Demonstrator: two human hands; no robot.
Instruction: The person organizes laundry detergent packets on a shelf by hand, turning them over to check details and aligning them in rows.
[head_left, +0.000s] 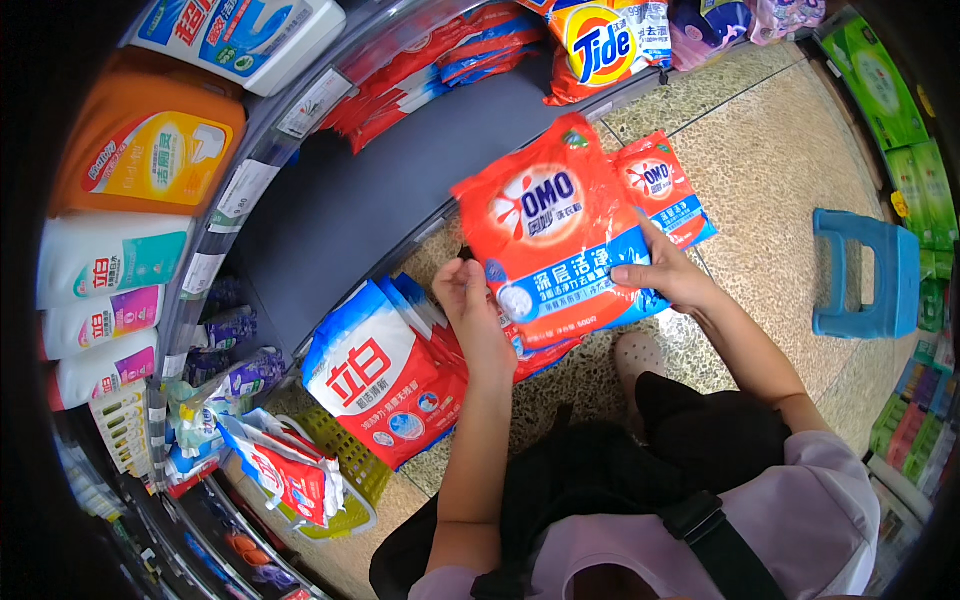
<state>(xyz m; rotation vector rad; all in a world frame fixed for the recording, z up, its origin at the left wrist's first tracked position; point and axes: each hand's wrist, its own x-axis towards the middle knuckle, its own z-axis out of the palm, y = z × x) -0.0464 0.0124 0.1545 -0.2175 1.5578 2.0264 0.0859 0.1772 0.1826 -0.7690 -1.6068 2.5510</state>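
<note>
A red and blue OMO laundry powder bag (555, 217) is held up before me. My right hand (667, 270) grips its lower right side, thumb on the front. My left hand (476, 315) is at its lower left edge with curled fingers; whether it grips the bag cannot be told. A smaller OMO bag (667, 187) shows behind, at the right. Below my left hand, a white, red and blue detergent bag (390, 375) lies on more bags, partly hidden by my forearm. The dark grey lower shelf (330, 217) runs beyond the held bag.
A yellow-green basket (352, 457) with detergent packs (285, 465) stands at lower left. Cleaner bottles (150, 142) line the left shelf. Red bags (435, 75) and a Tide bag (600, 45) are at the far shelf. A blue plastic stool (862, 274) stands on the floor at right, near green tissue packs (877, 82).
</note>
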